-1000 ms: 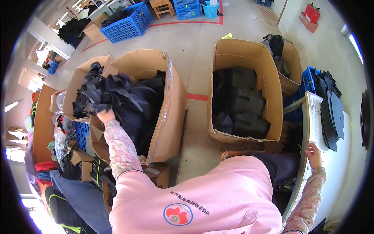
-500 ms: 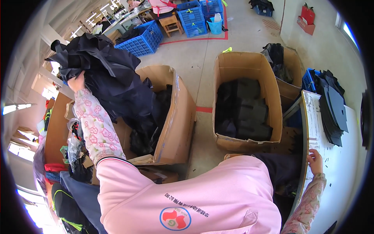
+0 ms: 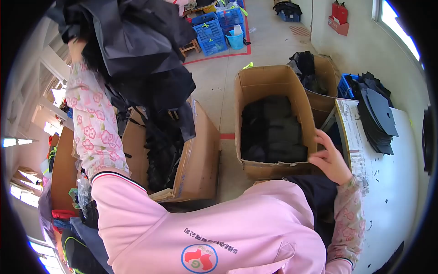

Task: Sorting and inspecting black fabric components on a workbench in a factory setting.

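The left hand (image 3: 78, 44) is raised high at the upper left of the view, clamped on a big bundle of black garments (image 3: 137, 50). The hand itself is mostly buried in the cloth, so only the knuckles and the floral sleeve below them show. The bundle hangs from the grip, and its lower folds trail down into the open cardboard box (image 3: 196, 155) on the left, which holds more black fabric. 1 second ago this hand was down inside that box among the clothes; half a second ago it had lifted the bundle to about head height; now the bundle is higher and closer to the camera, filling the top left of the view.

The right hand (image 3: 329, 160) hangs in the air with its fingers loosely spread and holds nothing. It sits just beside the near right corner of the second cardboard box (image 3: 255, 82), which contains folded black pieces (image 3: 273, 132), and close to the edge of the white surface (image 3: 401, 182). In both earlier frames this hand rested on the surface edge lower down; it has now come up and off it.

A stack of flat black panels (image 3: 376, 114) lies on the surface, well apart from either hand. Blue plastic crates (image 3: 219, 25) stand on the floor beyond the boxes.
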Demonstrator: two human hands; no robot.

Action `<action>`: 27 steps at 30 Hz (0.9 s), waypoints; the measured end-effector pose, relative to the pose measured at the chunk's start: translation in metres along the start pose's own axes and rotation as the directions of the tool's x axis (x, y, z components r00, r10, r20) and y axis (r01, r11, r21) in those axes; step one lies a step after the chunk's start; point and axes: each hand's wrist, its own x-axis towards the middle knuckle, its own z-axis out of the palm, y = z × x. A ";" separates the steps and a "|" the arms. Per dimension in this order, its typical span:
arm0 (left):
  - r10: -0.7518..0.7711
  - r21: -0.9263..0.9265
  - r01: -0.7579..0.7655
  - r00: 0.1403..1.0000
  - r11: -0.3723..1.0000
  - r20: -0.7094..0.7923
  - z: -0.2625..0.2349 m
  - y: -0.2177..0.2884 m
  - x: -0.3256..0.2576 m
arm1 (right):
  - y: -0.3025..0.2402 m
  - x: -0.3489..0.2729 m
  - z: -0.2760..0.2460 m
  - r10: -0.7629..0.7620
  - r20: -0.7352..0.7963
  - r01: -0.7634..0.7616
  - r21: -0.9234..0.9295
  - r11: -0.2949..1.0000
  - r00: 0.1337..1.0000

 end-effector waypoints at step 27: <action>0.688 -0.510 0.723 0.067 0.466 0.723 0.104 0.812 -0.499 | -0.156 -0.360 -0.240 -0.494 -0.844 -0.505 -0.525 0.685 0.209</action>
